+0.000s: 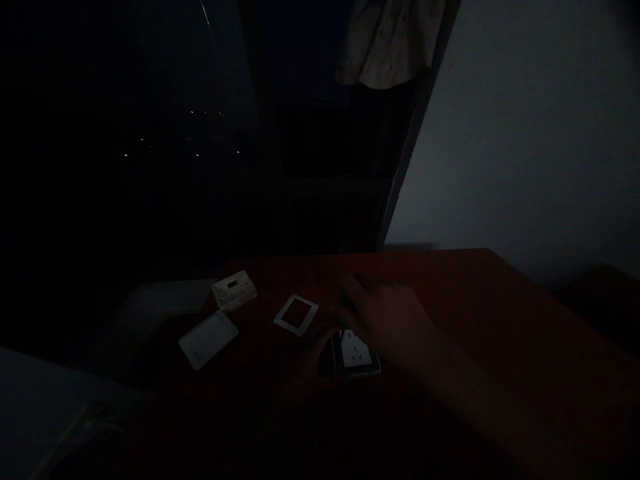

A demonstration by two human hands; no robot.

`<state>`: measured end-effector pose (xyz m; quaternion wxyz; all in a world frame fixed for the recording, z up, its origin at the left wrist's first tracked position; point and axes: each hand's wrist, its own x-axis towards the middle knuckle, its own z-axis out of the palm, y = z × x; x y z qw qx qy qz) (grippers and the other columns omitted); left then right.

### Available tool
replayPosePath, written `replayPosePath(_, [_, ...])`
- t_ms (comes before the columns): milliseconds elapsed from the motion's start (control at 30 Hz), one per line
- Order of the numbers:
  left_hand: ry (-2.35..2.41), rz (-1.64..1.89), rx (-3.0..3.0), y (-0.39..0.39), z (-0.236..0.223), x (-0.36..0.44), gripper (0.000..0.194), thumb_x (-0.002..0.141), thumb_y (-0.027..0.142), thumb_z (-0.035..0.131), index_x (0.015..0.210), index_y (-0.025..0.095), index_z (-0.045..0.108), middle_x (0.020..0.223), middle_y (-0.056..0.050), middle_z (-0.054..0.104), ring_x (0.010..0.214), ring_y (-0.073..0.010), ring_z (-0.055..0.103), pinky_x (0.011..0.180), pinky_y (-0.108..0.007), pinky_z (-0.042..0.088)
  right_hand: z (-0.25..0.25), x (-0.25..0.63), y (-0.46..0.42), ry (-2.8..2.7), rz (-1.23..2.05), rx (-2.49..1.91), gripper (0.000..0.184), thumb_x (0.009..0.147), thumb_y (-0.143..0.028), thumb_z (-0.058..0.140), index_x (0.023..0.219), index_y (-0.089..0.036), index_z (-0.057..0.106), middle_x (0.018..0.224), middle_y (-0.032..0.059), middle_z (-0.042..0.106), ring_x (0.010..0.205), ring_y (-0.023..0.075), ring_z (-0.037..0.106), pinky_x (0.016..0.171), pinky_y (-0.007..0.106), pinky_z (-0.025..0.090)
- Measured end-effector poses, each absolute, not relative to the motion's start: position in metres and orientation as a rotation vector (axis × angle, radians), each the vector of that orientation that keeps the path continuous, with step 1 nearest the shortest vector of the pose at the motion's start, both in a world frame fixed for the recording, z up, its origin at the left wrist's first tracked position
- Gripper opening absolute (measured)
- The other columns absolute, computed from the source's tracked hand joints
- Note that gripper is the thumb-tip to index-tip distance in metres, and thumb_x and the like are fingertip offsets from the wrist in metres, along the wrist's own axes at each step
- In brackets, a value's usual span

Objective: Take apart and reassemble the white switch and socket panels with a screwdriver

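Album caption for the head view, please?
In dim light, left grip and right grip at a socket, a pale square frame nearby on a reddish table.

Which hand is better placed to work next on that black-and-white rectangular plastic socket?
Probably the right hand: it is over the far end of the socket, fingers apparently around something dark and unclear. The left hand is at the socket's left side, seemingly steadying it.

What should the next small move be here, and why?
Perhaps brace the socket with the left hand: that hand is at its left side, while the right hand curls over its far end, where any push could shift it.
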<state>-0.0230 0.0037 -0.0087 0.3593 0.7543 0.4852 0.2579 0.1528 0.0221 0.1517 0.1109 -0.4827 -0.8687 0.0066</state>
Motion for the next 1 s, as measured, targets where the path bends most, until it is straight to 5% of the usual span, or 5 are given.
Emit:
replayPosePath(233, [1.25, 0.661, 1.968, 0.004, -0.012, -0.024, 0.08, 0.069, 0.045, 0.076, 0.139, 0.03, 0.041, 0.147, -0.009, 0.04, 0.136, -0.0358, 0.032, 0.11, -0.049, 0.028, 0.148, 0.161, 0.024, -2.53, 0.213, -1.143, 0.051, 0.089, -0.022, 0.042, 0.139, -0.019, 0.032, 0.13, 0.0134, 0.054, 0.104, 0.0231, 0.059, 0.075, 0.033, 0.049])
replayPosePath(433, [1.245, 0.677, 1.981, 0.004, -0.011, -0.023, 0.078, 0.07, 0.047, 0.075, 0.138, 0.03, 0.041, 0.147, -0.009, 0.04, 0.136, -0.0366, 0.032, 0.11, -0.048, 0.028, 0.144, 0.154, 0.022, -2.501, 0.076, -1.399, 0.04, 0.095, -0.036, 0.038, 0.131, -0.021, 0.044, 0.108, 0.0116, 0.066, 0.084, 0.0239, 0.066, 0.065, 0.033, 0.049])
replayPosePath(600, [1.252, 0.669, 1.978, 0.003, -0.009, -0.022, 0.08, 0.07, 0.049, 0.074, 0.139, 0.028, 0.04, 0.145, -0.011, 0.043, 0.132, -0.0377, 0.037, 0.108, -0.048, 0.032, 0.147, 0.152, 0.02, -2.487, 0.229, -1.123, 0.05, 0.092, -0.022, 0.039, 0.141, -0.016, 0.032, 0.131, 0.0137, 0.054, 0.11, 0.0232, 0.057, 0.084, 0.035, 0.048])
replayPosePath(867, [1.26, 0.658, 1.988, 0.003, -0.007, -0.024, 0.077, 0.071, 0.047, 0.074, 0.138, 0.028, 0.042, 0.144, -0.011, 0.044, 0.132, -0.0365, 0.038, 0.107, -0.05, 0.032, 0.154, 0.155, 0.025, -2.549, 0.01, -1.337, 0.026, 0.095, -0.034, 0.037, 0.101, -0.02, 0.058, 0.096, 0.0068, 0.066, 0.078, 0.0203, 0.064, 0.059, 0.028, 0.042])
replayPosePath(1000, [1.244, 0.67, 1.993, 0.003, -0.004, -0.021, 0.079, 0.071, 0.044, 0.075, 0.14, 0.028, 0.039, 0.143, -0.011, 0.044, 0.131, -0.0355, 0.039, 0.106, -0.048, 0.034, 0.159, 0.158, 0.023, -2.605, 0.217, -1.13, 0.023, 0.089, -0.023, 0.047, 0.111, -0.02, 0.052, 0.107, 0.0057, 0.064, 0.084, 0.0176, 0.063, 0.065, 0.027, 0.043])
